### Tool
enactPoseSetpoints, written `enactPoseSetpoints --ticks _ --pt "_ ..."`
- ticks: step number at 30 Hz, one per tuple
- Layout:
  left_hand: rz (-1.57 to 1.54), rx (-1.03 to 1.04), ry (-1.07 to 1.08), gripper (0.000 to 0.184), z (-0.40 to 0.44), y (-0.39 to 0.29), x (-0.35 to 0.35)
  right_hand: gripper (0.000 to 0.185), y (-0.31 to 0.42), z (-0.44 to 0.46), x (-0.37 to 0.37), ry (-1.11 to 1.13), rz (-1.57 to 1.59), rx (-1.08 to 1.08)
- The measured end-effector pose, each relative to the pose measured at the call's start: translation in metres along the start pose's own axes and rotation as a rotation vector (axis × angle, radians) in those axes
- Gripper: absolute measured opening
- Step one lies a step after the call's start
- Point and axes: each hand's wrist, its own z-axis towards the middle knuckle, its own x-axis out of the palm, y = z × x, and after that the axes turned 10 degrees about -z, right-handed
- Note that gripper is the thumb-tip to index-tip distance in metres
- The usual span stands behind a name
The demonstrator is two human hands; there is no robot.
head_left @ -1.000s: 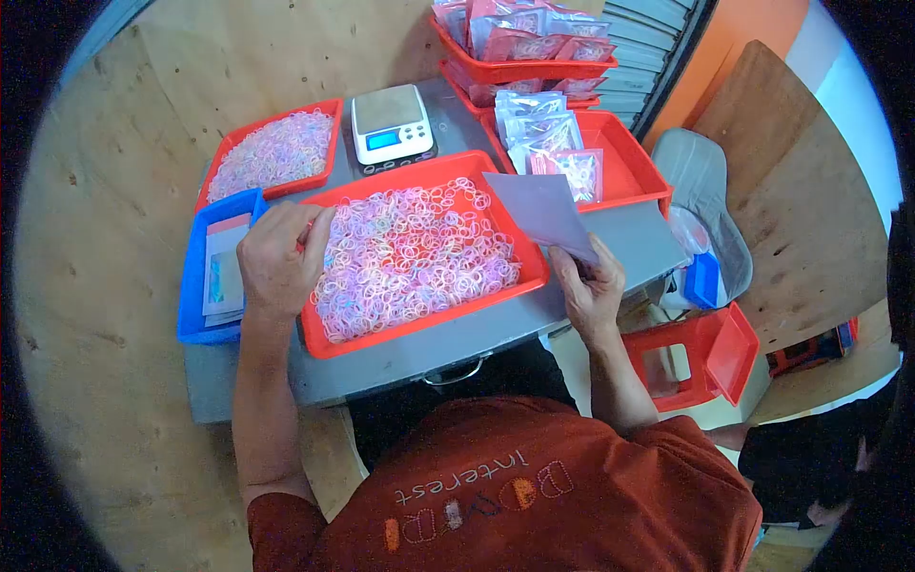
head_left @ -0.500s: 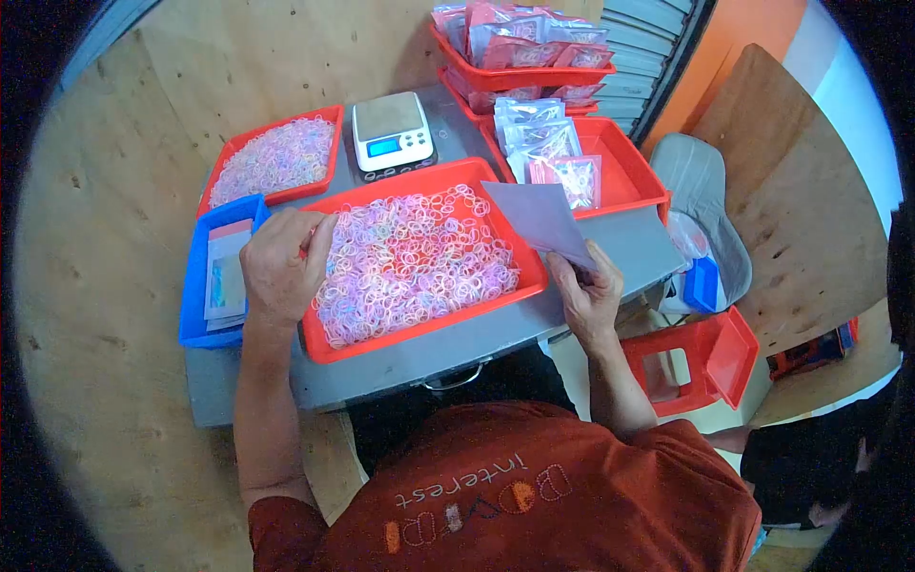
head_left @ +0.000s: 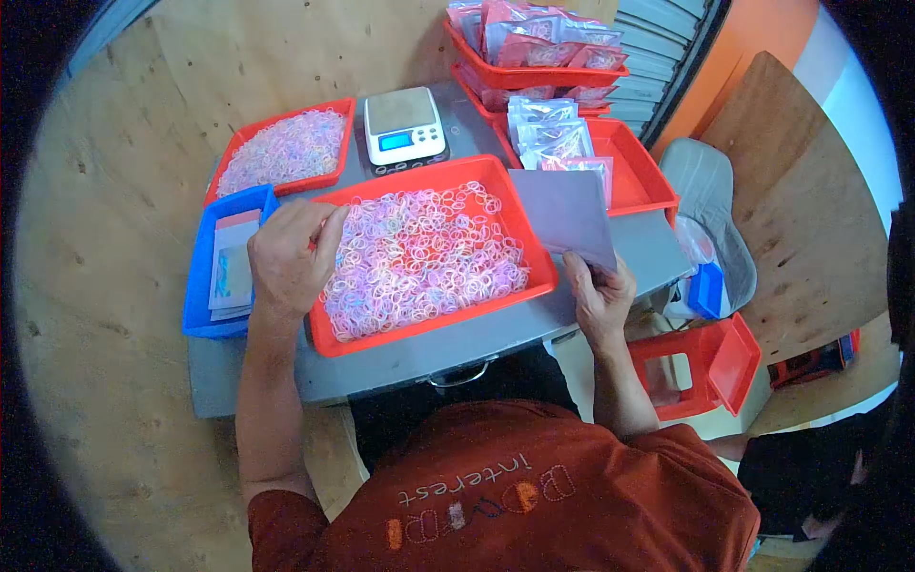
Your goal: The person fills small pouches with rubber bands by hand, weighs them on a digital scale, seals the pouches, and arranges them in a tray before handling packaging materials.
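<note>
My left hand (head_left: pixel 292 250) is closed in a fist above the left edge of a red tray (head_left: pixel 429 336). Whatever lies inside its fingers, if anything, is hidden. Small pastel rubber bands (head_left: pixel 429 257) in pink, lilac and white cover much of this tray's floor. At the tray's right side, my right hand (head_left: pixel 602 296) pinches the lower corner of a flat greyish-purple pouch (head_left: pixel 570 217) between thumb and fingers. The pouch is held up in front of a second red tray (head_left: pixel 640 183) with filled packets.
Behind the tray stands a digital scale (head_left: pixel 404 124). A blue basket (head_left: pixel 202 307) of flat cards or packets is at left, below another red tray (head_left: pixel 278 187) of bands. Stacked trays of filled packets (head_left: pixel 553 43) rise at the back. A grey chair (head_left: pixel 701 176) and red stool (head_left: pixel 681 362) are at right.
The pouch has turned to show its flat face more squarely, and my right hand has turned with it. My left hand stays closed in the same place. The whole view has shifted slightly.
</note>
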Motion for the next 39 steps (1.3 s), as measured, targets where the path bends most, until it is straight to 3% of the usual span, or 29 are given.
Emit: enactPoseSetpoints --ticks 11,21,39 --pt "0.016 0.018 0.003 0.01 0.0 -0.001 -0.002 0.008 -0.009 -0.002 -0.003 -0.063 -0.013 -0.085" --pt "-0.021 0.081 -0.042 0.011 0.001 0.001 0.001 0.02 0.006 0.0 -0.001 -0.086 0.008 0.014" --pt "-0.014 0.017 -0.008 0.011 0.001 -0.003 -0.001 0.02 0.0 0.0 -0.002 -0.063 0.002 0.042"
